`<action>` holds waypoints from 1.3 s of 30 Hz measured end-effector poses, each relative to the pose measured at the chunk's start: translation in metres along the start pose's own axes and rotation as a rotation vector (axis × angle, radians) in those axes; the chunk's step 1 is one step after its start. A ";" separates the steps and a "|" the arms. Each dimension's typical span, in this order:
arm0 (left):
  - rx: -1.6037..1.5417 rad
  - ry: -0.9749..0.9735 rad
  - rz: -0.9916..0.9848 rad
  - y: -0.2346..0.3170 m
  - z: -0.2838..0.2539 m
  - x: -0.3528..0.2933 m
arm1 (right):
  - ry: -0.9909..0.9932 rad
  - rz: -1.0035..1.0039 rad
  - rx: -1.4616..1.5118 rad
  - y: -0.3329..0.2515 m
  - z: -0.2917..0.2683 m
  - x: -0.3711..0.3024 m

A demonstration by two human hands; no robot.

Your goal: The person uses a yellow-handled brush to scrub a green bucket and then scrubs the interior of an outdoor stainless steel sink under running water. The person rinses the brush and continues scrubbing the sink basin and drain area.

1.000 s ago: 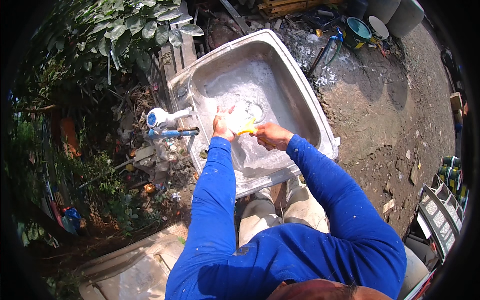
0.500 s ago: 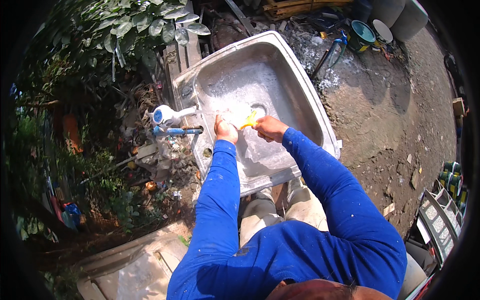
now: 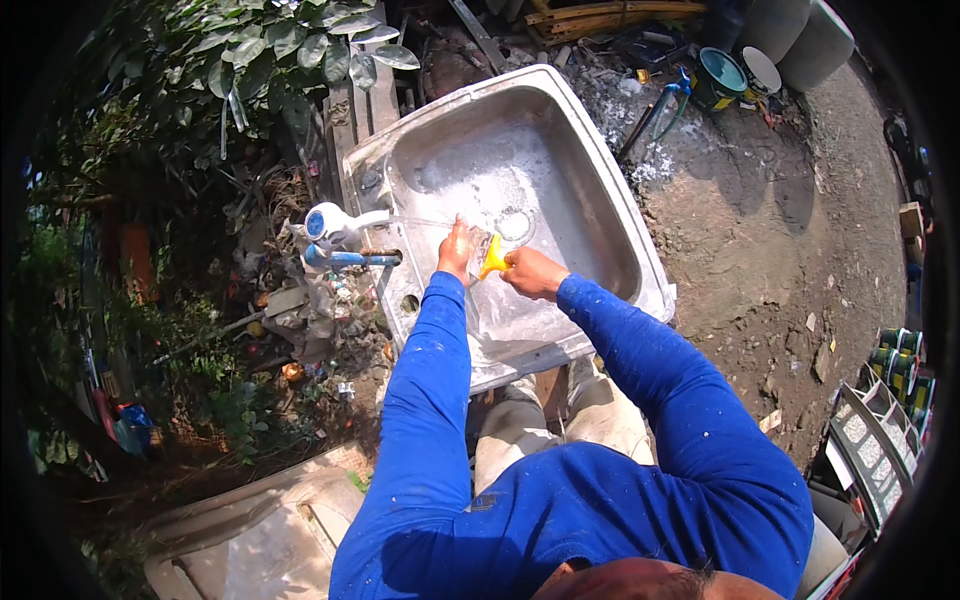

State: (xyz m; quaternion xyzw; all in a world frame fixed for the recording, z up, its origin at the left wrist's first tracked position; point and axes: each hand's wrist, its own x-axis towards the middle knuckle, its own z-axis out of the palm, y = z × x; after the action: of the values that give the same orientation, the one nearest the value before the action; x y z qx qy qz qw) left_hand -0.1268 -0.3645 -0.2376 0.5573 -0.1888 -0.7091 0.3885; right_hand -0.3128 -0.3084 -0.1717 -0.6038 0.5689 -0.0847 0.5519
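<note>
Over a worn metal sink basin point(image 3: 590, 180), my right hand point(image 3: 532, 273) is closed round the handle of a yellow-handled flat tool point(image 3: 494, 257). The tool's greyish head points left, toward my left hand point(image 3: 456, 250). That hand has its fingers stretched out and its palm side against or very near the head; bright glare hides the exact contact. A white faucet point(image 3: 340, 226) with a blue disc on its end sends a thin stream of water across to my left fingers. Suds and wet patches lie round the drain point(image 3: 514, 225).
A blue pipe point(image 3: 350, 259) stands beside the sink's left rim. Leafy plants point(image 3: 290, 50) and rubbish fill the left. Buckets point(image 3: 724, 70) and a blue-handled tool point(image 3: 672, 95) are at the far right. A pale slab point(image 3: 270, 540) lies behind at lower left.
My right hand and the yellow-handled tool have shifted slightly left and down. My left hand has moved slightly right, its fingers straighter. The drain area shows more clearly.
</note>
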 end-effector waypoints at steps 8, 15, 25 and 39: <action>0.563 0.062 0.320 -0.007 -0.009 0.013 | 0.056 -0.131 -0.211 -0.008 -0.004 0.005; 0.542 0.155 0.086 -0.015 -0.010 0.000 | 0.188 -0.104 -0.127 -0.006 -0.023 0.003; 0.628 0.204 0.377 0.008 -0.002 0.010 | 0.080 -0.176 -0.188 0.001 0.008 -0.002; 0.801 -0.011 0.384 -0.021 -0.050 0.043 | 0.124 -0.173 -0.058 -0.008 -0.004 0.000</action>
State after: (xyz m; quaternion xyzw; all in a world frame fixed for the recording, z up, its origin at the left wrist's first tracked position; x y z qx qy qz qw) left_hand -0.0905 -0.3757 -0.2958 0.6151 -0.5507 -0.4978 0.2656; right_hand -0.3106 -0.3127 -0.1642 -0.6600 0.5501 -0.1526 0.4883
